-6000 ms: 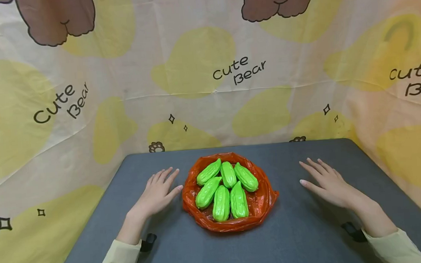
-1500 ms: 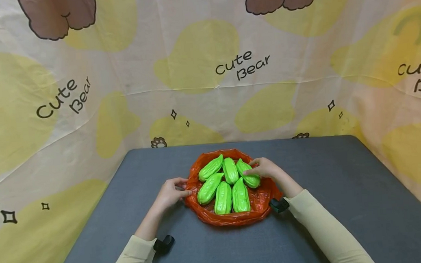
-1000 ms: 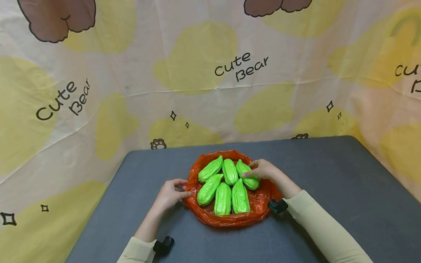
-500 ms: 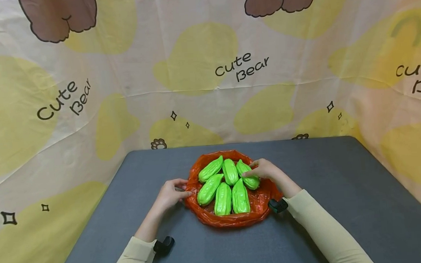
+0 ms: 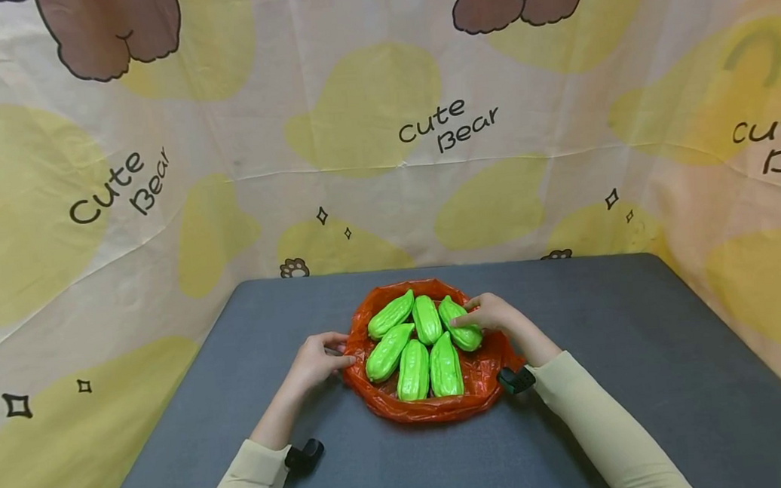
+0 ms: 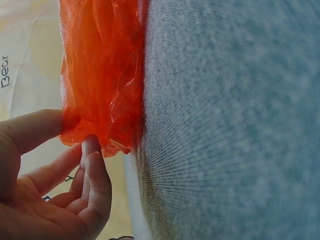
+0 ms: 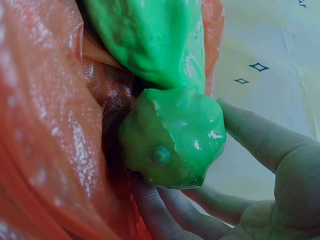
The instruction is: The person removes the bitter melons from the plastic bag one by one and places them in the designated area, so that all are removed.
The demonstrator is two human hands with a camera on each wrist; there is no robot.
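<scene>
A red plastic bag (image 5: pixel 429 410) lies with its mouth spread wide, and several bright green toy bitter melons (image 5: pixel 413 371) rest in it. At its left edge my left hand (image 5: pixel 313 361) pinches the bag's rim; in the left wrist view, the thumb lies over the crinkled red plastic (image 6: pixel 102 75) with fingertips against it. My right hand (image 5: pixel 498 318) reaches in from the right and holds the rightmost bitter melon (image 5: pixel 463 336) between thumb and fingers. The right wrist view shows the blunt end of that bitter melon (image 7: pixel 172 140), the fingers passing partly behind it.
The bag stands on a dark grey table (image 5: pixel 580 427). A patterned cloth (image 5: pixel 382 123) with bears and lettering hangs behind and at the sides. A black wrist camera (image 5: pixel 305 456) sits on the left wrist, another black camera (image 5: pixel 516 380) on the right.
Six seconds ago both hands hovered apart from the bag. They have since moved inward, the left onto the rim, the right onto a bitter melon. Over the last second, they have barely moved.
</scene>
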